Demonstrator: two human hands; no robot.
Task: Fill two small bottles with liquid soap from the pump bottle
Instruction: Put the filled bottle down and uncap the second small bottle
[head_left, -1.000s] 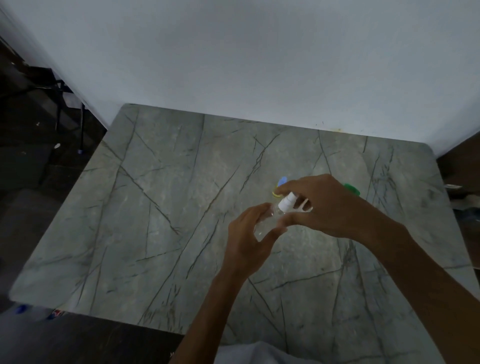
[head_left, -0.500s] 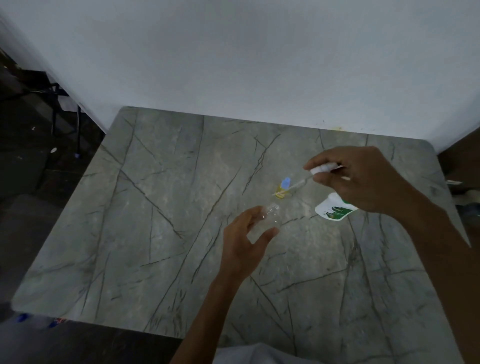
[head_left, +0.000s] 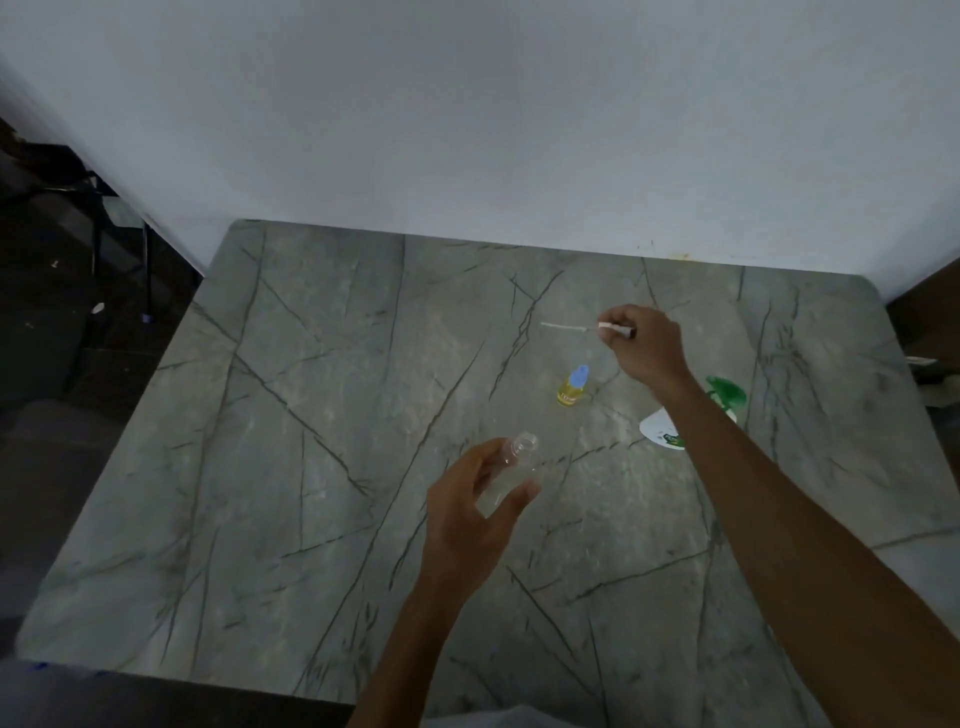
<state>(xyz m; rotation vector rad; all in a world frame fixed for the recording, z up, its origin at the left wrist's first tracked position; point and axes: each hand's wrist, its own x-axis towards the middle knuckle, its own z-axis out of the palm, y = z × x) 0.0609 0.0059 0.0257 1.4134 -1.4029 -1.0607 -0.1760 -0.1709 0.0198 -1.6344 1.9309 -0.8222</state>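
Two small bottles: clear bottle gripped in left hand, yellow bottle standing apart; right hand pinches one spray cap; broad worktop spreads leftward

Two small bottles, a clear bottle and a yellow-filled bottle, are counted at the marble table, with one pump bottle, one detached cap with tube and two hands, the left hand and the right hand.
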